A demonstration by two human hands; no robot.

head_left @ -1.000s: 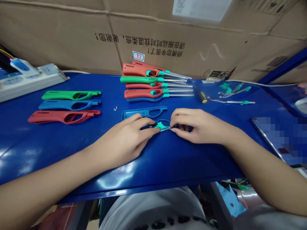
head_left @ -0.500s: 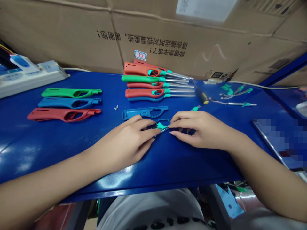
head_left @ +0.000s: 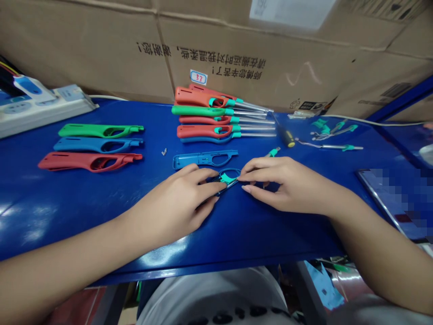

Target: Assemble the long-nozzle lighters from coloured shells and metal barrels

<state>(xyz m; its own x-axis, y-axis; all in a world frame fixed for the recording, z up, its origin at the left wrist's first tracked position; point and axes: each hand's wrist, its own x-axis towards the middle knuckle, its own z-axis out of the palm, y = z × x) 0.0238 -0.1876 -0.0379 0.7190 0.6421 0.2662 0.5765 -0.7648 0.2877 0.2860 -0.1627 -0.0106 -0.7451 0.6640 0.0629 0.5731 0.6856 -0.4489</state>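
Observation:
My left hand grips a blue lighter casing half, its fingers over the handle part and hiding most of it. In the casing's opening sits a green trigger, with a dark, shiny strip beside it. My right hand pinches the front end of the same casing between thumb and fingertips; what exactly lies under them is hidden. Just beyond the hands lies another blue casing half, hollow side up. A green-collared metal tube pokes out behind my right hand.
Lighters with metal tubes are stacked at the back. Green, blue and red casings lie at left, near small screws. A screwdriver, wired parts and a phone-like dark slab are at right. A power strip stands back left.
My right hand's lower fingers have shifted slightly around the casing's front end. My left hand keeps its grip, and the other things stay where they were.

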